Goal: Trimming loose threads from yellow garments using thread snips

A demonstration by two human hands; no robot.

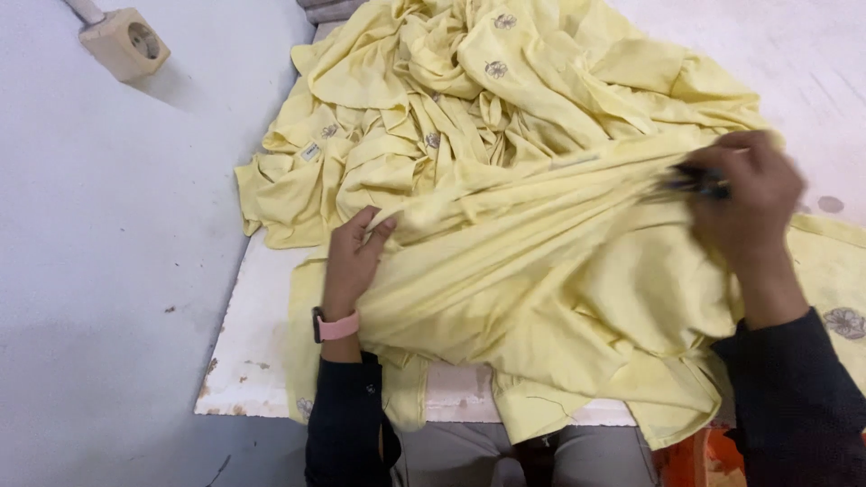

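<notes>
A pale yellow garment [550, 271] lies stretched across the white table [262, 361] in front of me. My left hand [354, 257], with a pink watch band on the wrist, grips a fold of it at the left. My right hand [749, 203] is raised at the right and pinches the same cloth taut, together with a small dark tool [699, 183] that is blurred. Both arms wear dark sleeves.
A heap of more pale yellow garments [451, 90] with small flower motifs fills the back of the table. A beige wall socket [124, 42] sits on the grey wall at the upper left. Something orange [699, 455] shows below the table's front edge.
</notes>
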